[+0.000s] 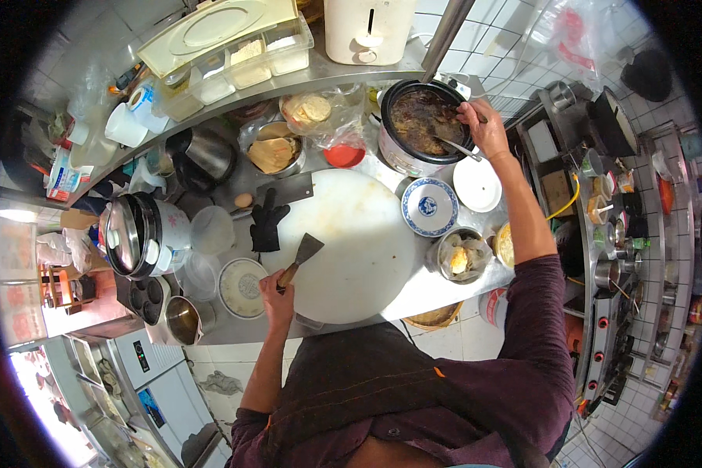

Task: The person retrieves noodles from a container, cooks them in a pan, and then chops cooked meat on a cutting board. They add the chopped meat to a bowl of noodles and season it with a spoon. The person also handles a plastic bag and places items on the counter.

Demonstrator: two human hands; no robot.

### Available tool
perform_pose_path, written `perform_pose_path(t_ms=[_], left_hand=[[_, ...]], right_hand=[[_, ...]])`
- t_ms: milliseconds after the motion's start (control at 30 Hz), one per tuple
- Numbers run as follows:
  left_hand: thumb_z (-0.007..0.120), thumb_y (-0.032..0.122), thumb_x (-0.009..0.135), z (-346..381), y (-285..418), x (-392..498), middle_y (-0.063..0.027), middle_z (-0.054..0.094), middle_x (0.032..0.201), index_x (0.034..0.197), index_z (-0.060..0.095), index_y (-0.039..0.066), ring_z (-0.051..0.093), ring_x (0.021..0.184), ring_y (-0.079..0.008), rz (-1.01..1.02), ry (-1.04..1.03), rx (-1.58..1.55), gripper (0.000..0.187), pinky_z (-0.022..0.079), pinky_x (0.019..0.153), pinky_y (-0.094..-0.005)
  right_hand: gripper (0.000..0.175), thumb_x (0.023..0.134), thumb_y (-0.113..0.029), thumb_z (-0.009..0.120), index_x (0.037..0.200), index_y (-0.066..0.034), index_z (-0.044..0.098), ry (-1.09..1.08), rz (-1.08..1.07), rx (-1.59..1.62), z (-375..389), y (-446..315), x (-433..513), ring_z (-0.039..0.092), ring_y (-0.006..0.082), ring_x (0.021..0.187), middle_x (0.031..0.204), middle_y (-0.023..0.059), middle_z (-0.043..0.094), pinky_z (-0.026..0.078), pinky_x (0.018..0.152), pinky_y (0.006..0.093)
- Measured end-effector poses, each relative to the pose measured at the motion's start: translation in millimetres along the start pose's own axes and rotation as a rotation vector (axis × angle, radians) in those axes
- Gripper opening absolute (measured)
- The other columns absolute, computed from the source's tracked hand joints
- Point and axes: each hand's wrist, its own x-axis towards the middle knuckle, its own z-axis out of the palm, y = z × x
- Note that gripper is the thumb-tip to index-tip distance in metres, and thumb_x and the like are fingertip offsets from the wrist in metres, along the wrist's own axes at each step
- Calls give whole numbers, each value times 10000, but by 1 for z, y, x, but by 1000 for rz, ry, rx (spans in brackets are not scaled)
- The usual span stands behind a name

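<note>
My left hand (278, 301) grips the wooden handle of a metal scraper (308, 249). Its broad blade lies over the left part of a round white cutting board (351, 275). At the upper right, my right hand (487, 130) is over the rim of an electric cooker pot (406, 162). Its fingers are closed around what looks like a thin utensil, mostly hidden by the hand. Dark brown broth with pieces of food (421, 120) fills the pot. A metal spoon (459, 148) rests in it, handle over the near rim.
A cleaver (286, 188), a black glove (267, 225) and an egg (243, 200) lie left of the board. Right of it are a blue-rimmed plate (410, 219), a white plate (477, 186) and a bag-lined container (439, 257). A shelf (351, 73) with a metal post (447, 38) overhangs the back.
</note>
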Motion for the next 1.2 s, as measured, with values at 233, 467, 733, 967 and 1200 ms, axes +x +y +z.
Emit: perform_pose_path(t_ms=[233, 467, 733, 967, 1200], left_hand=[[702, 41, 822, -2, -8, 2, -173, 570, 1137, 1220, 635, 31, 540, 1064, -327, 27, -44, 17, 404, 475, 909, -424], [703, 56, 846, -6, -4, 4, -171, 561, 1129, 1232, 625, 25, 531, 1061, -343, -48, -68, -62, 395, 462, 917, -437], [679, 30, 840, -12, -8, 0, -168, 558, 1085, 1209, 644, 24, 545, 1017, -313, 32, -19, -2, 371, 492, 851, -394], [673, 22, 828, -16, -9, -5, -160, 565, 1070, 1200, 649, 18, 542, 1002, -310, 9, -20, -16, 373, 483, 860, -401], [676, 21, 821, -16, -6, -6, -154, 579, 1041, 1208, 641, 24, 536, 1011, -317, 22, 4, -15, 389, 469, 883, -414]], right_hand=[[154, 977, -115, 628, 932, 19, 690, 77, -191, -98, -12, -71, -49, 636, 324, 731, 880, 149, 646, 503, 658, 364], [219, 1003, -145, 602, 938, 49, 681, -88, 35, -175, -7, -86, -78, 704, 290, 758, 865, 155, 643, 527, 657, 348], [269, 995, -242, 615, 903, -1, 692, -60, 24, -197, 0, -45, -70, 649, 388, 743, 866, 159, 651, 496, 642, 437], [486, 1052, -349, 520, 906, 101, 633, 118, 588, 620, 3, 3, -69, 736, 283, 755, 879, 174, 692, 631, 685, 362], [484, 1061, -349, 487, 972, 114, 594, 331, 605, 775, 0, 21, -85, 728, 290, 760, 932, 211, 657, 638, 703, 381]])
